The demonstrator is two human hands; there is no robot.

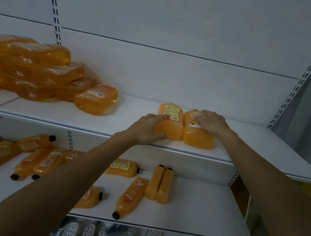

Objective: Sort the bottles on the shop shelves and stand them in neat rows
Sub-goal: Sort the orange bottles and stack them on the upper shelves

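Two orange bottles lie flat side by side on the upper shelf (90, 123), caps toward the back wall. My left hand (147, 129) grips the left bottle (170, 118) from its left side, fingers over its label. My right hand (212, 123) lies on top of the right bottle (197, 137), fingers spread over its label. The two bottles touch each other along their sides.
A stack of orange bottles (38, 70) is piled at the left of the upper shelf. The lower shelf (197, 212) holds several orange bottles lying at odd angles, with two (158, 185) side by side. White perforated items (86, 233) lie below.
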